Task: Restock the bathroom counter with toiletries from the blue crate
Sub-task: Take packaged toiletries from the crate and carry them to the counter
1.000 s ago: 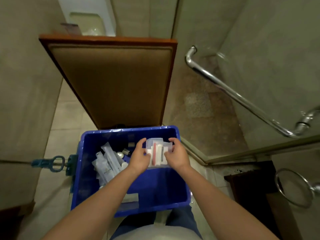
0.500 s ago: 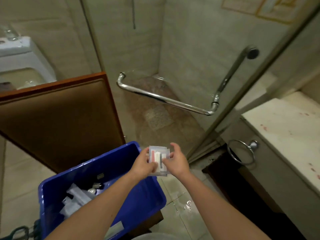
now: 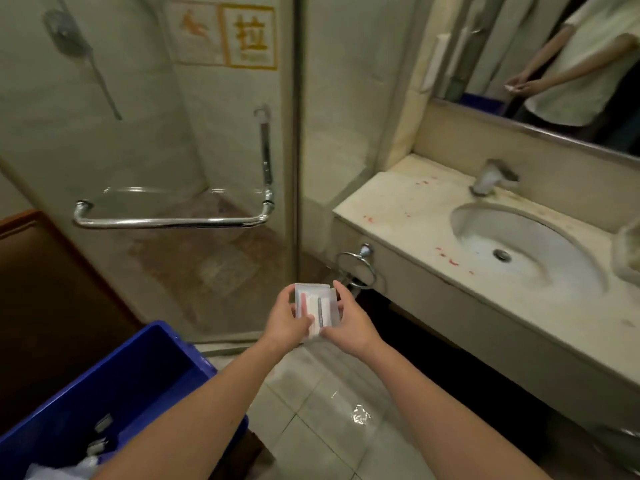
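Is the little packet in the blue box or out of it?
Out. The left hand and right hand hold the packet over the floor tiles, right of the blue crate, short of the counter.

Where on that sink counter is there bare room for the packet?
The left end of the counter, between its corner and the basin, is bare apart from red specks. The strip before the basin is narrow; right of it, a pale container crowds the edge.

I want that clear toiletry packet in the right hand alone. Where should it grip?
Probably pinch the packet by its right long edge, coming from the right: it is flat and thin, the right hand lies along that edge, and the left hand covers the other.
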Demonstrator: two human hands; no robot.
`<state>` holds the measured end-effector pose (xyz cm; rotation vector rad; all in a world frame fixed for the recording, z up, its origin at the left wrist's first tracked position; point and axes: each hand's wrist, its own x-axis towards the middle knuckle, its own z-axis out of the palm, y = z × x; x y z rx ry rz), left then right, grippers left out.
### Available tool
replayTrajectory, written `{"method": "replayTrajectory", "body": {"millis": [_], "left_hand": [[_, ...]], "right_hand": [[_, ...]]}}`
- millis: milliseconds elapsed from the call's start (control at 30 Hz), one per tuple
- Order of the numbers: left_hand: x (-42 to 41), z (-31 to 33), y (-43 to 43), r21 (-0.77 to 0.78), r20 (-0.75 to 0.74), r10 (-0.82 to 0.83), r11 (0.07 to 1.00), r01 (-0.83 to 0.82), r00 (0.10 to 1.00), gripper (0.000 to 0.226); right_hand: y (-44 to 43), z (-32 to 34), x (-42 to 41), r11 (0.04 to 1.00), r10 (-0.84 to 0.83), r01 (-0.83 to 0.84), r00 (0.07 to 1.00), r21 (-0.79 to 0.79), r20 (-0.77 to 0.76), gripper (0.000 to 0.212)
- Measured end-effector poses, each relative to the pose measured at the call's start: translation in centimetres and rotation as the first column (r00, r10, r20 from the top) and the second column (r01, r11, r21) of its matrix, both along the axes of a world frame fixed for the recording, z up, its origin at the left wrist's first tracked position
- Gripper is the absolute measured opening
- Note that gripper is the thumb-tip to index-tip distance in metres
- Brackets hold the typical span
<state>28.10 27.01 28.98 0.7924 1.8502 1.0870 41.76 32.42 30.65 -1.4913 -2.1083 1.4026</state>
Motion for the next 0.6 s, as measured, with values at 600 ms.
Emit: {"method": "replayTrajectory", "body": {"millis": [600], "left_hand": [[22.4,5.4,6.3,-0.197,-0.506,-0.683,0.686,0.701,0.526,0.083]], "right_hand": [[1.3,3.6,24.7,0.934,-0.331,0.307,0.935,0.181,0.125,0.077]]}}
